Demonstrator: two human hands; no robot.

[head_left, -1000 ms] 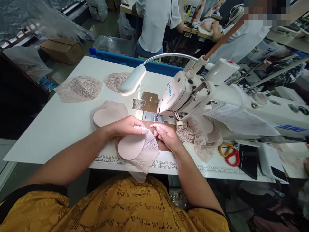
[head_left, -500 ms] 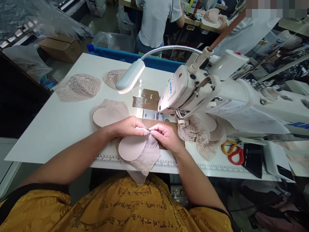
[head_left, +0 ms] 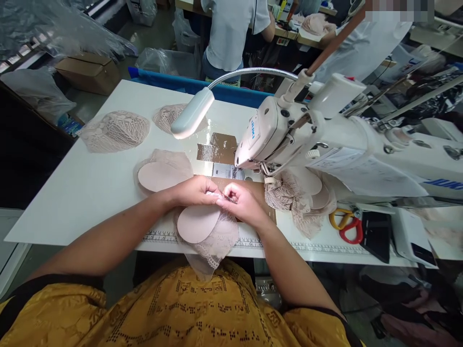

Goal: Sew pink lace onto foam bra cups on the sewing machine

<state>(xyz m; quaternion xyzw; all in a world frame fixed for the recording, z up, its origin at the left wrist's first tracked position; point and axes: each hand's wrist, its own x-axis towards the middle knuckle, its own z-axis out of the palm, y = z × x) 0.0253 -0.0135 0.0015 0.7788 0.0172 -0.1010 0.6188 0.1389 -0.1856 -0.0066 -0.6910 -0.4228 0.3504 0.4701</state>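
Note:
My left hand [head_left: 200, 191] is closed on the top edge of a beige lace bra cup [head_left: 197, 224] with a smooth oval pad, pinching it between thumb and fingers. The cup hangs over the table's front edge, its lace and sheer mesh spread below. My right hand [head_left: 241, 205] meets the left at that edge, its fingers curled around a small dark metallic thing [head_left: 230, 199] whose kind I cannot make out. Just beyond both hands is the needle area of a white sewing machine [head_left: 258, 132]. Another padded lace cup [head_left: 161, 176] lies left of my hands.
Two lace pieces [head_left: 115, 131] lie at the back left. A lamp [head_left: 193, 113] arches over the table. Right of the machine's needle are more lace cups [head_left: 307, 185], scissors with yellow and red handles [head_left: 351, 230] and a black phone [head_left: 376, 236]. Co-workers sit beyond.
My right hand has shifted slightly left, its thumb now against my left fingertips and its index finger curled back. The view has moved slightly; the cup stays in my left hand.

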